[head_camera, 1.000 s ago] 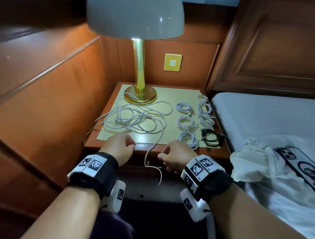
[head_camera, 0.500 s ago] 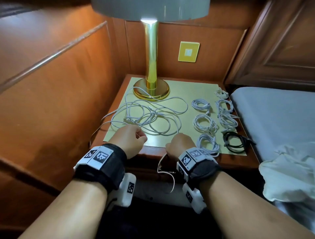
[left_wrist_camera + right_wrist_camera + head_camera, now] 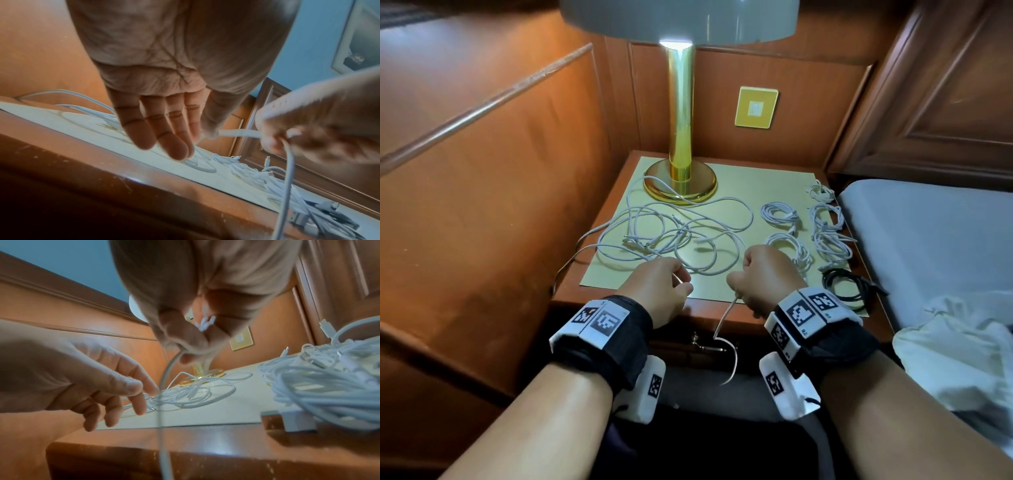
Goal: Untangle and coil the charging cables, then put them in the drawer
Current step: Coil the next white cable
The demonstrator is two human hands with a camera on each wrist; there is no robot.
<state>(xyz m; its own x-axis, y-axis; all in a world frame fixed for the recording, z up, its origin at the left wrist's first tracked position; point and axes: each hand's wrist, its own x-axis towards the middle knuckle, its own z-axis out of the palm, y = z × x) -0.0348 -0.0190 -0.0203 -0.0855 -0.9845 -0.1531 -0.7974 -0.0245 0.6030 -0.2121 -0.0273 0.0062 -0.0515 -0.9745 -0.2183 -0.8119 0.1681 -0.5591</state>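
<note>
Two hands are working at the front edge of the bench (image 3: 722,320). The right hand (image 3: 763,274), now lifted further over the mat than half a second ago, is pinching a white cable (image 3: 726,322) whose tail is dangling past the drawer (image 3: 688,346). The left hand (image 3: 657,287) is holding its fingers (image 3: 164,129) loosely spread, thumb and forefinger nipping the same cable beside the tangled cables (image 3: 671,236).

Orange wood-panelled walls (image 3: 482,178) enclose a nightstand (image 3: 619,192); a lit brass lamp (image 3: 680,130) stands on it; a bed (image 3: 928,233) lies alongside.
</note>
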